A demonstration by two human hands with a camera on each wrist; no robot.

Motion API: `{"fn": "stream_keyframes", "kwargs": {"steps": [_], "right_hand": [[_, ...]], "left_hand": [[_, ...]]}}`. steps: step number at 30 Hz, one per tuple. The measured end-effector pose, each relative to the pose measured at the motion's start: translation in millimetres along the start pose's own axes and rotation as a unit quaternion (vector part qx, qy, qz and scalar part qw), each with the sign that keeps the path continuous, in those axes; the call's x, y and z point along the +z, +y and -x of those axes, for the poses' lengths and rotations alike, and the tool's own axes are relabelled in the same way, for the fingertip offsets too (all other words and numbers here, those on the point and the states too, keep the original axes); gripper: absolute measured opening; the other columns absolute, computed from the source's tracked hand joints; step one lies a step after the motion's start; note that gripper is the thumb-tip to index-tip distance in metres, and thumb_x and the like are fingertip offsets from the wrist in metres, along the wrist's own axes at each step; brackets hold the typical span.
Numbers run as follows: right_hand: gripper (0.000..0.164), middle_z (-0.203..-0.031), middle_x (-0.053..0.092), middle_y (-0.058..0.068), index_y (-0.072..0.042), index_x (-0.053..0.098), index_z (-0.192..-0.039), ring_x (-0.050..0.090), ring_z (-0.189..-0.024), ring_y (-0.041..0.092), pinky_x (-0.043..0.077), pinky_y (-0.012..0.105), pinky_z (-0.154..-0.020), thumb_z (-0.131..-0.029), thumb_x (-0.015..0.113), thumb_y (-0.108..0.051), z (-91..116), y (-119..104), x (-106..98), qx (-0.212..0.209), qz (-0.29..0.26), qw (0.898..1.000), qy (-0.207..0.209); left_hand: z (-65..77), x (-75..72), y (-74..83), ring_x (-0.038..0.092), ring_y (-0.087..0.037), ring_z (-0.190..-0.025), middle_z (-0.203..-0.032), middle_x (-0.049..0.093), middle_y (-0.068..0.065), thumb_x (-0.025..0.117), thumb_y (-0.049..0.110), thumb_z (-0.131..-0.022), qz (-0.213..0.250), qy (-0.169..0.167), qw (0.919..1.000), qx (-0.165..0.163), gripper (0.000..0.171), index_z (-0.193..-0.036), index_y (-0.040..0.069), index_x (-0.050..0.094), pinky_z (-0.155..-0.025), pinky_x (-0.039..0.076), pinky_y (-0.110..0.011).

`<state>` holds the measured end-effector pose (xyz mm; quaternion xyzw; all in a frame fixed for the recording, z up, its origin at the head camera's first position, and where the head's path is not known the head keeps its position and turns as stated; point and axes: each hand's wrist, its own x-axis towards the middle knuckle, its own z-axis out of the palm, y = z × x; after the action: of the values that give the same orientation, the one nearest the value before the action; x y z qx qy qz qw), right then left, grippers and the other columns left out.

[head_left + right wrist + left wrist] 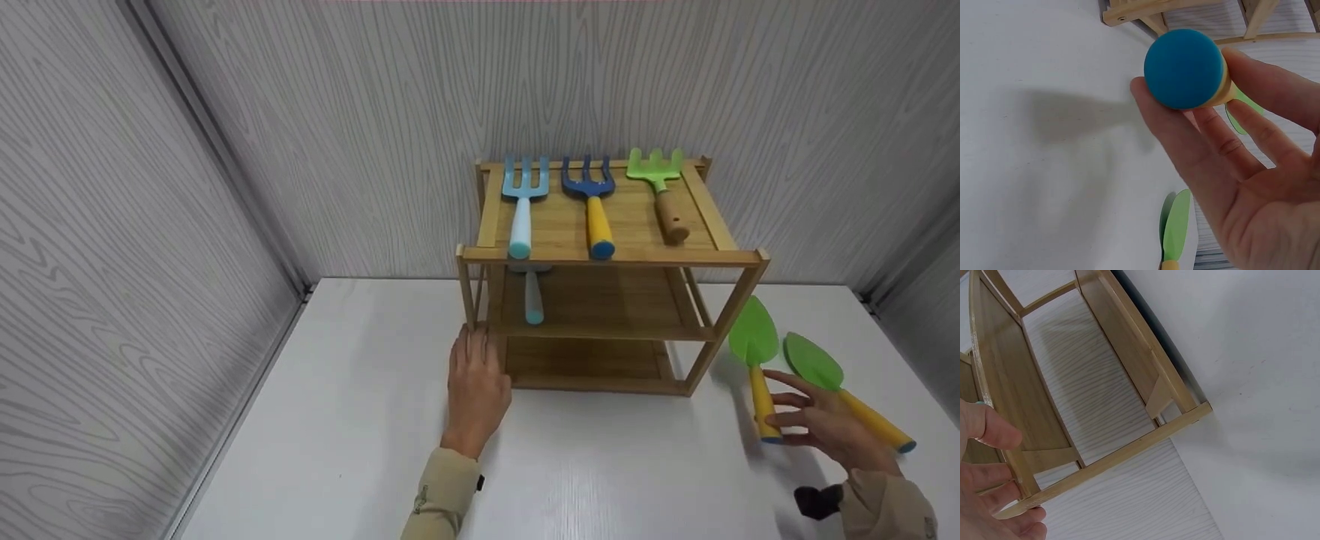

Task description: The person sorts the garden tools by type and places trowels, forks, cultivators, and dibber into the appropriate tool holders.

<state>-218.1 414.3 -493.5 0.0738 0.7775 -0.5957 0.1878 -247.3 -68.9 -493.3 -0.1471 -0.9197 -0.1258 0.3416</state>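
Observation:
My left hand grips the lower part of the front left post of a three-tier wooden shelf rack. In the left wrist view its thumb and fingers lie on either side of that post. My right hand pinches the yellow handle of a green-bladed hand trowel near its blue end, with the blade pointing up and away beside the rack. In the right wrist view the trowel's round blue handle end faces the camera. A second green trowel with a yellow handle lies on the table, partly behind the right hand.
On the top shelf lie a light blue hand fork, a dark blue fork with a yellow handle and a green fork with a wooden handle. A grey-handled tool rests on the middle shelf. Wood-grain panels enclose the white table.

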Motion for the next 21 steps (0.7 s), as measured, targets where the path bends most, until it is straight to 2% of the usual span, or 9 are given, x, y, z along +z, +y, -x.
{"fn": "stream_keyframes", "kwargs": {"steps": [7, 9, 14, 21], "right_hand": [[0.075, -0.114, 0.060, -0.002, -0.026, 0.041, -0.156, 0.066, -0.096, 0.016, 0.054, 0.044, -0.084, -0.091, 0.072, -0.003, 5, 3, 2, -0.007, -0.018, 1.000, -0.003], [0.076, -0.115, 0.059, -0.002, -0.024, 0.040, -0.157, 0.065, -0.096, 0.015, 0.055, 0.044, -0.084, -0.091, 0.072, -0.003, 7, 4, 2, -0.005, -0.014, 1.000, 0.001], [0.084, -0.122, 0.057, 0.005, -0.011, 0.026, -0.161, 0.067, -0.096, 0.017, 0.057, 0.044, -0.083, -0.091, 0.071, -0.003, 12, 7, 3, -0.007, -0.004, 1.000, 0.012], [0.087, -0.130, 0.054, 0.018, -0.006, 0.021, -0.162, 0.067, -0.096, 0.018, 0.057, 0.044, -0.084, -0.091, 0.072, -0.006, 18, 10, 8, -0.002, 0.015, 0.999, 0.028]], "left_hand": [[-1.8, 1.8, -0.9, 0.046, -0.044, -0.132, -0.135, 0.053, -0.025, 0.075, 0.001, -0.080, 0.005, 0.020, 0.9998, 0.006, 0.057, -0.132, -0.011, 0.055, -0.112, 0.037, -0.050], [-1.6, 2.9, -1.2, 0.046, -0.044, -0.132, -0.135, 0.053, -0.025, 0.077, 0.001, -0.079, 0.003, 0.023, 0.9997, 0.008, 0.058, -0.132, -0.011, 0.055, -0.112, 0.037, -0.050], [-0.7, 4.5, -1.2, 0.046, -0.046, -0.132, -0.134, 0.053, -0.025, 0.073, 0.000, -0.081, 0.003, 0.024, 0.9996, 0.014, 0.055, -0.131, -0.012, 0.055, -0.112, 0.037, -0.051], [-0.5, 4.7, -1.1, 0.045, -0.046, -0.133, -0.135, 0.052, -0.026, 0.071, -0.001, -0.081, 0.009, 0.021, 0.9997, 0.011, 0.055, -0.132, -0.013, 0.054, -0.112, 0.037, -0.051]]}}
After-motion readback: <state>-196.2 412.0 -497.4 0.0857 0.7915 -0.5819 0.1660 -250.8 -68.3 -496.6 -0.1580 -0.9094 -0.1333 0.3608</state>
